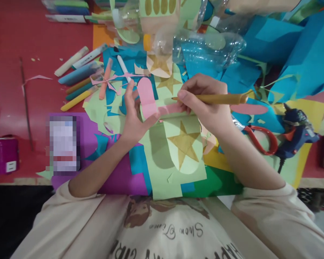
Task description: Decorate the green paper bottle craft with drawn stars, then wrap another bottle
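My left hand (132,115) holds a rounded pink paper cut-out (146,97) upright, thumb on its lower edge and fingers behind it. My right hand (205,104) grips a yellowish-brown pencil (218,98) whose tip points left and touches the pink paper near its base. Below both hands lies a light green paper sheet (175,169) with a tan star (185,144) stuck on a rounded green shape. Under it are purple (118,180), blue and dark green sheets.
Markers and pencils (78,82) lie at the upper left on the red table (21,72). Red-handled scissors (261,138) and a blue glue gun (297,133) rest at the right. Clear plastic bottles (205,46) and blue paper scraps (286,43) crowd the top. A purple device (2,154) sits far left.
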Demonstrator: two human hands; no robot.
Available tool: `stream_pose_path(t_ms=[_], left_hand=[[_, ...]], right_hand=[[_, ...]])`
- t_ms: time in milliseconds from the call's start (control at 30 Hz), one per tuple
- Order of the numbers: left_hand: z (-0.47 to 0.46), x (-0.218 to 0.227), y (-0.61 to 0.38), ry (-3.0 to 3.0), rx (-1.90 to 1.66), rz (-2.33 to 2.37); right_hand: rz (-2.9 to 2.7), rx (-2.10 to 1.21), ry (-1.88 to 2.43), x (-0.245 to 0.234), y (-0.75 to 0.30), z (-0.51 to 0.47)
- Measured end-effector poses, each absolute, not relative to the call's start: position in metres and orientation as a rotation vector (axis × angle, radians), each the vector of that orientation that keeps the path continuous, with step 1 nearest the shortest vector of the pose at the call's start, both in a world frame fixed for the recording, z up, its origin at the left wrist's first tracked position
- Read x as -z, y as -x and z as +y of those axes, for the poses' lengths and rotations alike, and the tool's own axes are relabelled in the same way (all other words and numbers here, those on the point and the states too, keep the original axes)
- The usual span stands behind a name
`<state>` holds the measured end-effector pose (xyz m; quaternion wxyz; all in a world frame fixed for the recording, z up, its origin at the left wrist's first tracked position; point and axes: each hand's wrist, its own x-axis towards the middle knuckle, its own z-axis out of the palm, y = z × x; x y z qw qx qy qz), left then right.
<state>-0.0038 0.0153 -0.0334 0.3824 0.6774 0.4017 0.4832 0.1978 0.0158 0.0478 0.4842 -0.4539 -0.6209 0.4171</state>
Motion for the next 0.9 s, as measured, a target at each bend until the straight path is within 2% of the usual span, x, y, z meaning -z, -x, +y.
stream_pose_path(t_ms=[233, 500, 900], left_hand=[[0.016, 0.033, -0.002, -1.670, -1.081, 1.033], [0.014, 0.029, 0.000, -1.654, -1.038, 0.978], [0.012, 0.031, 0.001, -1.547, -1.037, 0.957]], right_hand=[[-1.525, -1.156, 1.110, -0.049, -0.191, 0.019], [-1.548, -0.987, 1.169, -0.037, -0.191, 0.016], [-1.519, -0.994, 1.177, -0.029, -0.191, 0.018]])
